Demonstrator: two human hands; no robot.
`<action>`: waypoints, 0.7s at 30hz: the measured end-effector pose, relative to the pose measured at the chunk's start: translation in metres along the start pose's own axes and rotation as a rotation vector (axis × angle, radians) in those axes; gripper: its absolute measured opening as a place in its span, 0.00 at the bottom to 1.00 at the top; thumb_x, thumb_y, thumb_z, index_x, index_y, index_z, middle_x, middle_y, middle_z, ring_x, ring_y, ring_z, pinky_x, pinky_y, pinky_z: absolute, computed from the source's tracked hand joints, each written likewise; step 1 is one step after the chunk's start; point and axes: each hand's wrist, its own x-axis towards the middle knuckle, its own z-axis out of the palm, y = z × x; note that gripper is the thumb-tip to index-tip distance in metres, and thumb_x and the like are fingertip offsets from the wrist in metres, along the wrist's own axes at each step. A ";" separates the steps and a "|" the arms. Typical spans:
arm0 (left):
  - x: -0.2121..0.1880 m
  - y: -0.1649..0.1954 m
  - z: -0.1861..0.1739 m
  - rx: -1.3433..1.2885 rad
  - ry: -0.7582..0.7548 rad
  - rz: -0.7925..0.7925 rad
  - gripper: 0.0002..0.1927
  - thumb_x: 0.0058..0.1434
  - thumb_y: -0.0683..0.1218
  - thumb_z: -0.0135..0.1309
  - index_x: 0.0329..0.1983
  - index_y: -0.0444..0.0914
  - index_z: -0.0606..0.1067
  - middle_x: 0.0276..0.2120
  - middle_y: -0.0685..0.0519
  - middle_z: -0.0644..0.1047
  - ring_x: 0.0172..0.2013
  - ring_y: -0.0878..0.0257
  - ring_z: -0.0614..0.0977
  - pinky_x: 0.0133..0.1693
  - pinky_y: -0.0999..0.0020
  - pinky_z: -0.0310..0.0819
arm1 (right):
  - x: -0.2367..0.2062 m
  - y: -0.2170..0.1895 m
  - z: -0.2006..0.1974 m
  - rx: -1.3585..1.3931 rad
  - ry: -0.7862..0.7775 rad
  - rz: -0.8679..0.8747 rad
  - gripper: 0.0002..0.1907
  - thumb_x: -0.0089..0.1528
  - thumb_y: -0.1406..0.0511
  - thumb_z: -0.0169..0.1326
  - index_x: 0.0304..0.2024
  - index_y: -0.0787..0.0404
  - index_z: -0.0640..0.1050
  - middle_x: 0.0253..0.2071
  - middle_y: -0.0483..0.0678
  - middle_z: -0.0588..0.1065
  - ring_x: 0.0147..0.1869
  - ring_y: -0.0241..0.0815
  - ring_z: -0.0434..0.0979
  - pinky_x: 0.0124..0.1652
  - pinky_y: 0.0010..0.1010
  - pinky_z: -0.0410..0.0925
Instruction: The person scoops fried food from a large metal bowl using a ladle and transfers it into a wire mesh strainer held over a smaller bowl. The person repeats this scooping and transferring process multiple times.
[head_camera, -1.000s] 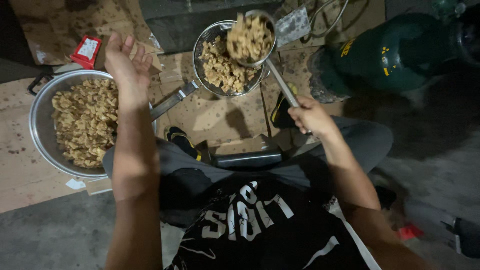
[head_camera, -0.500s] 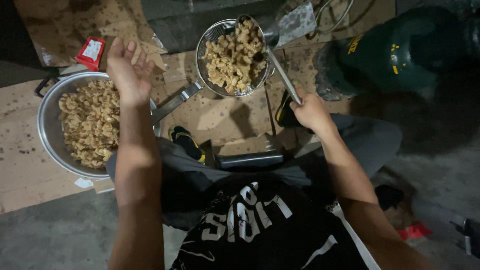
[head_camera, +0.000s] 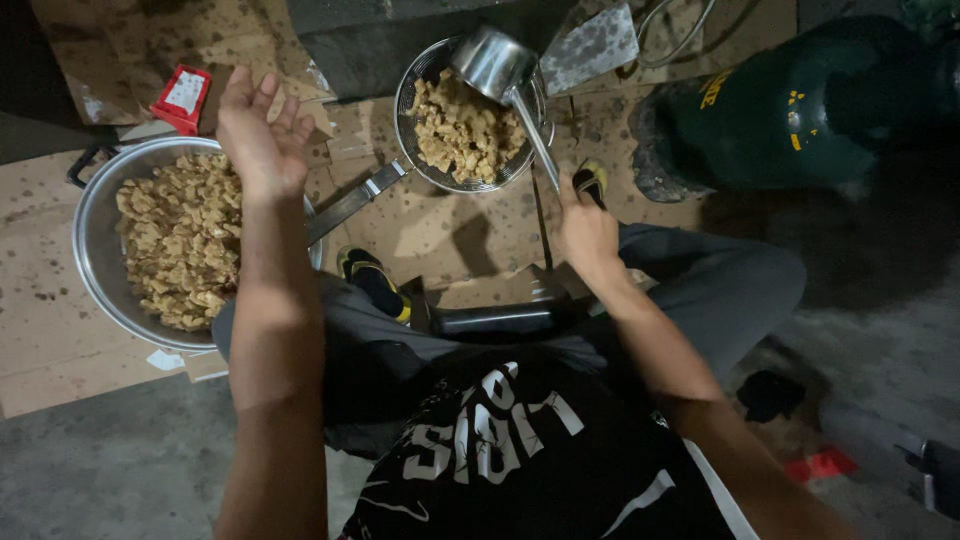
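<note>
My right hand grips the long handle of a steel ladle, whose bowl is tipped over above a round metal strainer filled with pale fried pieces. My left hand hangs open, palm up and fingers spread, over the far rim of a large steel basin. That basin holds a heap of the same tan pieces. The strainer's long handle points toward the basin.
Stained cardboard sheets cover the floor. A green gas cylinder lies at the right. A red packet sits behind the basin, and a flat metal scraper lies beyond the strainer. My feet in dark sandals rest between the vessels.
The ladle was full of pieces above the strainer; now it is tipped over and empty, its load in the strainer. My left hand stayed raised and open.
</note>
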 end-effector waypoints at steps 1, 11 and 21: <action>0.000 0.000 0.000 0.003 0.001 -0.003 0.36 0.65 0.56 0.48 0.75 0.43 0.56 0.66 0.46 0.67 0.65 0.41 0.68 0.63 0.40 0.60 | -0.005 -0.005 -0.005 0.027 -0.024 0.015 0.41 0.55 0.71 0.56 0.72 0.61 0.65 0.36 0.66 0.78 0.32 0.64 0.80 0.33 0.52 0.75; -0.004 0.000 0.002 0.027 -0.017 0.019 0.35 0.67 0.55 0.45 0.76 0.42 0.54 0.69 0.44 0.65 0.67 0.39 0.66 0.65 0.39 0.58 | -0.045 -0.026 -0.053 0.266 -0.038 0.031 0.38 0.57 0.69 0.57 0.71 0.59 0.67 0.41 0.64 0.79 0.40 0.64 0.81 0.42 0.51 0.74; -0.010 0.004 0.005 0.011 0.025 0.014 0.32 0.67 0.53 0.47 0.73 0.41 0.59 0.60 0.47 0.70 0.57 0.48 0.70 0.56 0.48 0.65 | -0.030 -0.007 -0.043 0.208 -0.024 0.067 0.35 0.61 0.69 0.56 0.71 0.61 0.67 0.40 0.64 0.79 0.38 0.65 0.80 0.39 0.52 0.73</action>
